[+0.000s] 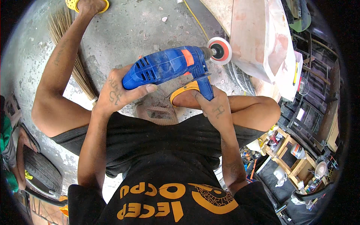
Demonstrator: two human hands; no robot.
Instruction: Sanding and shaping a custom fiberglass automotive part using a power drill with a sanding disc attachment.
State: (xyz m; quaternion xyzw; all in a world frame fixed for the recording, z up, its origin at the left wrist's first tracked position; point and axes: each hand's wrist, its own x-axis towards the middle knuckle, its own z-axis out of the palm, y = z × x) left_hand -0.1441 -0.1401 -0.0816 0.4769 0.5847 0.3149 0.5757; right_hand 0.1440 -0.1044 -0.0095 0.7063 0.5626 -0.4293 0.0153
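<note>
A blue power drill (161, 68) with orange accents lies level across my lap's front, its nose to the right. My left hand (119, 89) is closed round its rear end, thumb along the near side. My right hand (216, 109) grips the blue side handle (206, 89) that points down toward me. In the chuck sits a round sanding pad (221, 51), white-rimmed with a red ring and black centre. Beside the pad stands a large pale panel (249, 35) with reddish-brown patches; whether they touch I cannot tell.
A tyre (240, 77) lies under the panel. At the left, a stick broom (77, 60) rests on the stained concrete floor (127, 26), near my yellow clog (102, 5). Another tyre (41, 168) is at the lower left. A wooden rack (296, 165) with tubs stands lower right.
</note>
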